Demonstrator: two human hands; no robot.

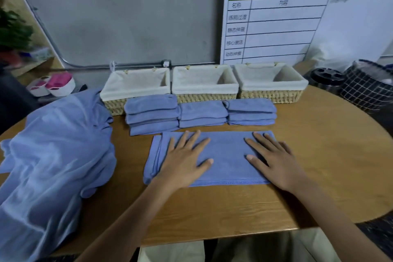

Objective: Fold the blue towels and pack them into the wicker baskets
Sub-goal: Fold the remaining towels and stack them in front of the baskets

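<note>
Both hands — left (184, 160), right (274, 162) — press flat, fingers straight, on a half-folded blue towel (225, 155); three wicker baskets (204, 98) at twelve o'clock.

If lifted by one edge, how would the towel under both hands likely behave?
The towel would probably droop: it is thin, soft cloth. Its layers, visible at the left edge, may fall open. It likely slides easily on the smooth table.

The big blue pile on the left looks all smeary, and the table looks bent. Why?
Head view: the loose towel pile is blurred and shiny near the frame's edge; the wide lens curves the table; the hands and the half-folded towel in the middle look sharp.
</note>
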